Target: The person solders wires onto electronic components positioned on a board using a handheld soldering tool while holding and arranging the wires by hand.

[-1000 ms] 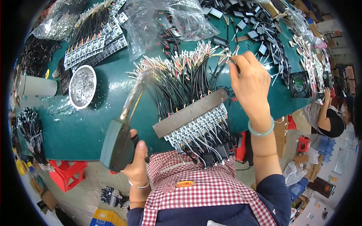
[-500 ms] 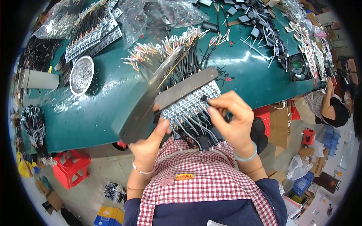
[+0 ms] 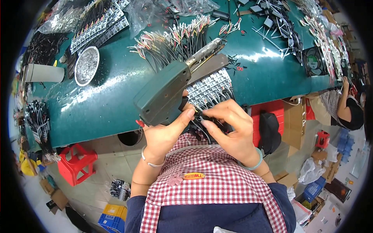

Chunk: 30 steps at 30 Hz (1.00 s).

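A dark green soldering gun point(image 3: 165, 93) is gripped in my left hand point(image 3: 165, 138), its metal tip pointing up and away to the right. My left thumb and fingertips also reach the small wire ends at the board's near side. Beside them, the fingers of my right hand point(image 3: 233, 128) are pinched on a thin black wire, whose end is partly hidden. Just beyond lies a panel of small white circuit boards point(image 3: 210, 88) with wires hanging off toward me. Along the panel's far edge runs a flat grey-brown bar point(image 3: 215, 66), partly behind the gun.
A fan of black cables point(image 3: 171, 44) with stripped ends spreads beyond the bar. A white bowl point(image 3: 87, 66) of silvery bits and a white cylinder point(image 3: 44, 73) stand at left. Black parts point(image 3: 274, 23) are heaped far right. A red stool point(image 3: 77, 163) stands below the table's left edge.
My right hand has moved left and down from the boards' right end to meet my left fingertips. The soldering gun has shifted right, over the bar.
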### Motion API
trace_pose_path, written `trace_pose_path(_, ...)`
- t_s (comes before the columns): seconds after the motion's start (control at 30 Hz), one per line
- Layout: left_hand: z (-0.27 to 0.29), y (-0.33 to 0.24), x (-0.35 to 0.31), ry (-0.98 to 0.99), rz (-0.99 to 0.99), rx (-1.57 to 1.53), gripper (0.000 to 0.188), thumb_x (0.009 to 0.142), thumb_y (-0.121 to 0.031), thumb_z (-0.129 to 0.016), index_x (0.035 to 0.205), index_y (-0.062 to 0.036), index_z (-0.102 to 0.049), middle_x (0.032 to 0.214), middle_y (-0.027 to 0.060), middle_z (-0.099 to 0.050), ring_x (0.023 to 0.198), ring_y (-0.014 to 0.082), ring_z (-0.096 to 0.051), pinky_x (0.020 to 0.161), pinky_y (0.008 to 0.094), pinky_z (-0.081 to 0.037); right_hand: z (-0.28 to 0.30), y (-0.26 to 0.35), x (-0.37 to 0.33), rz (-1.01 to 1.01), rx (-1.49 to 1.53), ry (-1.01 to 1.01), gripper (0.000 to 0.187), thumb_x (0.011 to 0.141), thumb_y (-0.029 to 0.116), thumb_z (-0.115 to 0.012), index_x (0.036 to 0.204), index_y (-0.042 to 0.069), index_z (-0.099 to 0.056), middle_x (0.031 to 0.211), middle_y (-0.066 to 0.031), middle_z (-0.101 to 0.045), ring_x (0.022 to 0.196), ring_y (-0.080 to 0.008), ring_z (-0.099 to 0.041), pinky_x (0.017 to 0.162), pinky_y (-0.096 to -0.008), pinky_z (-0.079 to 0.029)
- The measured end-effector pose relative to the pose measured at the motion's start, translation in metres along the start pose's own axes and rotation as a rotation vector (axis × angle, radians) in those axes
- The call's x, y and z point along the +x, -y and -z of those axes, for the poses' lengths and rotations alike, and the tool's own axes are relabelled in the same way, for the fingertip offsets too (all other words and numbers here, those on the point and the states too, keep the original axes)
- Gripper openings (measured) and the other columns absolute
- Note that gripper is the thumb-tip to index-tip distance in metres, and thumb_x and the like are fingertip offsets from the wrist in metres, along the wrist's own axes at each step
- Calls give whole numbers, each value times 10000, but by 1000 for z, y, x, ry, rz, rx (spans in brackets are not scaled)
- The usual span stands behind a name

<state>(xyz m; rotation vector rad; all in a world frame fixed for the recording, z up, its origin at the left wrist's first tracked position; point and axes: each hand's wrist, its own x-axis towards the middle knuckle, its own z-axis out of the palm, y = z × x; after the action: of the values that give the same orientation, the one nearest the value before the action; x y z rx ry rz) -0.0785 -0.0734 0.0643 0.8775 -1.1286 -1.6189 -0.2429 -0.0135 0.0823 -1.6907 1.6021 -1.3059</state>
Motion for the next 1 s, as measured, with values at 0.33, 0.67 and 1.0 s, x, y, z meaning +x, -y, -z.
trace_pose_path(0.33, -7, 4, -4, 0, -76, 39, 436, 803, 93, -700, 1213, 60, -557, 1004, 90, -645, 806, 116, -622, 708, 252, -521, -18, 2, -5, -120, 262, -77, 227, 796, -75, -695, 1012, -29, -643, 938, -116, -625, 792, -168, -645, 638, -268, -540)
trace_pose_path(0.67, -5, 10, -3, -3, 1, 37, 408, 809, 74, -704, 1195, 60, -569, 932, 68, -652, 803, 110, -618, 715, 244, -515, -15, -1, -3, -147, 178, -81, 197, 813, -56, -677, 1003, -7, -656, 939, -101, -610, 742, -147, -631, 569, -240, -511)
trace_pose_path(1.0, -2, 14, -1, -21, -35, 176, 436, 783, 78, -715, 1196, 25, -582, 1067, 80, -652, 840, 133, -633, 710, 259, -543, -26, -1, -8, -352, 381, -131, 173, 814, -48, -692, 982, -16, -661, 916, -84, -637, 726, -109, -613, 595, -212, -481)
